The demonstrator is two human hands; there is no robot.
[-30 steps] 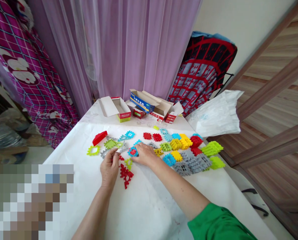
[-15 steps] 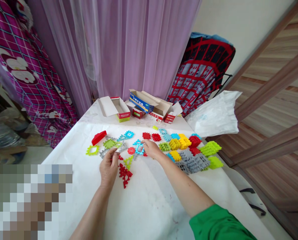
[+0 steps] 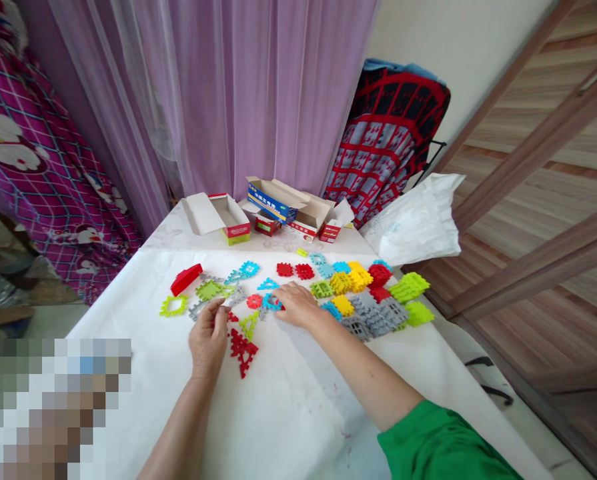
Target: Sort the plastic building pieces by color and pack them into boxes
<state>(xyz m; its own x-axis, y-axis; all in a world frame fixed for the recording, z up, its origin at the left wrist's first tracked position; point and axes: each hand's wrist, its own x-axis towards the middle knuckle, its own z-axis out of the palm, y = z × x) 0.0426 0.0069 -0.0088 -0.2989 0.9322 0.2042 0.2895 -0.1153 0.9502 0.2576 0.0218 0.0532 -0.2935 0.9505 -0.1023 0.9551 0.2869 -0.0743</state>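
My left hand is over the left part of the pieces, its thumb and fingers close together; whatever lies between them is too small to name. My right hand has its fingertips at a blue square frame piece near the middle, partly hidden by the fingers; the grip itself is unclear. Between the hands lie a round red piece and a yellow-green triangle. Red triangle pieces are just right of my left hand. A green square piece lies beyond my left hand.
Stacks of grey, yellow and lime pieces stand on the right of the white-covered table. Open cardboard boxes line the back. A white bag is at the back right, a red case at the left.
My right hand has lowered and turned flatter over the blue square frame, which now shows less. The whole view has shifted slightly, with the table things further left.
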